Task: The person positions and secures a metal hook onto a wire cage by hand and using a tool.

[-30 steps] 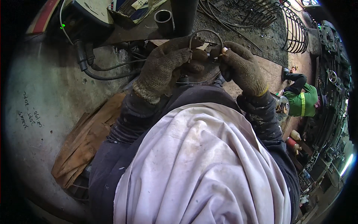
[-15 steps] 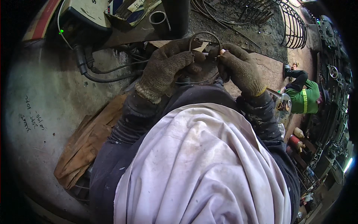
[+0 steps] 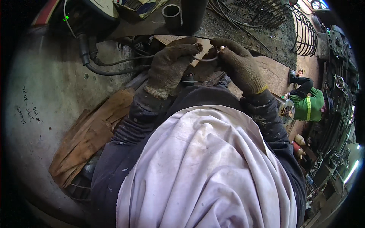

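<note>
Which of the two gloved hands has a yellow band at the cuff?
The right hand: a yellow stripe edges its glove cuff near the wrist. The left hand has a plain pale cuff. Both pinch a thin wire between them.

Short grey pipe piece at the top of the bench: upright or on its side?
Upright. The short grey pipe piece stands on end on the workbench, its round open mouth facing up at the camera, beyond the gloved left hand.
</note>
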Motion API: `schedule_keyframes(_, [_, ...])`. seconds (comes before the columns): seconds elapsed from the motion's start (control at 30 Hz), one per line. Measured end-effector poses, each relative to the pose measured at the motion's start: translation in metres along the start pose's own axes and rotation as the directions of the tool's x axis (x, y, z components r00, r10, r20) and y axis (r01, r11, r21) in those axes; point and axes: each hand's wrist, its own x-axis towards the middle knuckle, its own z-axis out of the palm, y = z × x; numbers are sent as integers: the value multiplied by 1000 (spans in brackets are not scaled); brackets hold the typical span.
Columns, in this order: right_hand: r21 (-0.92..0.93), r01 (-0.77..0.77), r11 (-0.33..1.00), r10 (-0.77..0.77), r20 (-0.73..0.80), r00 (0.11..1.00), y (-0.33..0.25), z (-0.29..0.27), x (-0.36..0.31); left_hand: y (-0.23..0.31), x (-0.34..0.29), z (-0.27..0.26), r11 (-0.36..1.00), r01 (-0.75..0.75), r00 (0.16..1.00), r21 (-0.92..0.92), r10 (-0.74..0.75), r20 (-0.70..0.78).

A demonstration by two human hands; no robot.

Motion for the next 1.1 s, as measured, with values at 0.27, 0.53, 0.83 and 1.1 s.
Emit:
schedule_keyframes(0.27, [-175, 52, 983, -68, -89, 994, 15, 17, 12, -5, 7, 6, 971, 151, 968, -186, -183, -170])
schedule_keyframes(0.53, [-147, 27, 989, -44, -113, 993, 17, 23, 35, -31, 0, -1, 887, 204, 956, -414, -272, -111])
schedule_keyframes(0.83, [-120, 94, 988, -113, -164, 980, 29, 27, 56, -40, 15, 4, 878, 191, 950, -440, -278, -142])
schedule_keyframes(1.1, [-116, 87, 989, -108, -186, 977, 25, 24, 74, -42, 36, 3, 826, 289, 919, -484, -381, -102])
